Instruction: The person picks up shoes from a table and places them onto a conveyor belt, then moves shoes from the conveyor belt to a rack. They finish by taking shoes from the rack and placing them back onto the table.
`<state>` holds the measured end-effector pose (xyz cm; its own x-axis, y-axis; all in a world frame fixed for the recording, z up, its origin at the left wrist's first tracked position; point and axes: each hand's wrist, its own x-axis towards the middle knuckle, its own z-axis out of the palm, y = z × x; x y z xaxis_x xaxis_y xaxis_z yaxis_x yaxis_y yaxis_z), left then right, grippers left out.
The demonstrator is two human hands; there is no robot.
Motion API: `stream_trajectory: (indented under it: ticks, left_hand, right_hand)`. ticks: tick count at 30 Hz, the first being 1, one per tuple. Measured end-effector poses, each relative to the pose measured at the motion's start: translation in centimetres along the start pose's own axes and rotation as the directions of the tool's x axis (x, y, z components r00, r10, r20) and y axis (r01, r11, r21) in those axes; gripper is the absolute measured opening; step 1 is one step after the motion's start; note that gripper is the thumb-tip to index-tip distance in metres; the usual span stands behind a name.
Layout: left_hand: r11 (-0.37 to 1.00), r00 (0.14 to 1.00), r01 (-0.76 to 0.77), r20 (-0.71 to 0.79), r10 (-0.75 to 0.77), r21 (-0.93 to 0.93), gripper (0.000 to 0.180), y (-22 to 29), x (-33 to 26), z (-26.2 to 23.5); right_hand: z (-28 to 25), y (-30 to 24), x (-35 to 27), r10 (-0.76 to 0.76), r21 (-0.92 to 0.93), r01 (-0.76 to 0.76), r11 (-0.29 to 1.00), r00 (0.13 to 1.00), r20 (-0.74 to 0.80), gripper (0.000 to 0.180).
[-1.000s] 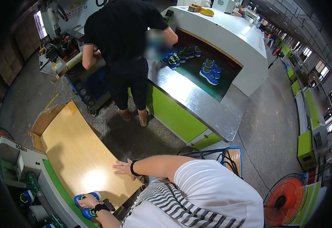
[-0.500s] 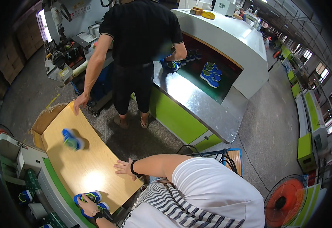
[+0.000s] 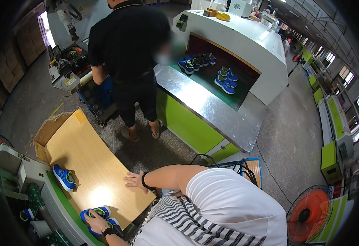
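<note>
At the near end of the pale wooden board, my left hand (image 3: 96,222) is closed over a blue sneaker (image 3: 102,211) with lime trim. A second blue sneaker (image 3: 113,222) lies against it, partly covered by the hand. My right hand (image 3: 135,180) rests on the board's right edge, fingers spread, holding nothing. Farther up, by the green strip along the left side, a single blue sneaker (image 3: 65,178) stands apart from both hands. The wooden board (image 3: 85,141) slopes away from me toward a torn cardboard piece (image 3: 44,141).
A co-worker in black (image 3: 130,45) stands beyond the board. To their right, a white machine with a metal ledge (image 3: 196,96) holds several blue sneakers (image 3: 224,80) on a green belt. A red fan (image 3: 306,215) stands at right. A grey-white machine (image 3: 15,172) borders the board at left.
The loose sneaker, blurred in mid-board before, now rests farther left and nearer me. The co-worker's hand has left the board, and their body has shifted left. My hands stay in place.
</note>
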<state>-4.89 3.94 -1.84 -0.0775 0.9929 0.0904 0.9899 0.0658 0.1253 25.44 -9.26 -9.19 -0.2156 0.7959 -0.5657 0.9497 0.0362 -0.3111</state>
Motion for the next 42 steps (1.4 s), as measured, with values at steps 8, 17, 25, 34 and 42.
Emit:
stream_trajectory:
  ticks: [8,17,25,34,42]
  left_hand:
    - [1.000,1.000,-0.005,-0.001,0.005,-0.010,0.059,0.1,-0.3,0.1]
    - [0.959,0.998,0.002,-0.066,-0.022,-0.283,0.057,-2.2,-1.4,-1.0]
    - [0.970,0.993,-0.069,-0.114,0.043,-0.232,0.050,2.0,0.1,-1.5]
    - [0.980,0.994,0.083,-0.055,-0.095,-0.183,0.051,0.0,-2.0,-2.0]
    - [0.967,0.991,0.078,-0.090,-0.103,-0.244,0.052,0.8,-0.8,-2.6]
  right_hand:
    - [0.2,0.4,-0.7,-0.013,0.010,0.014,1.000,1.000,-0.028,0.126]
    - [-1.0,-1.7,0.1,-0.076,-0.011,0.076,0.997,0.997,-0.011,0.117]
    - [-4.2,-1.3,-6.0,-0.076,-0.190,0.027,0.981,0.965,-0.253,0.092]
    - [-13.0,-6.5,11.6,-0.152,0.390,0.317,0.865,0.905,-0.398,0.086]
    - [-22.6,-11.8,32.6,0.260,0.987,-0.161,0.009,0.953,0.153,0.107]
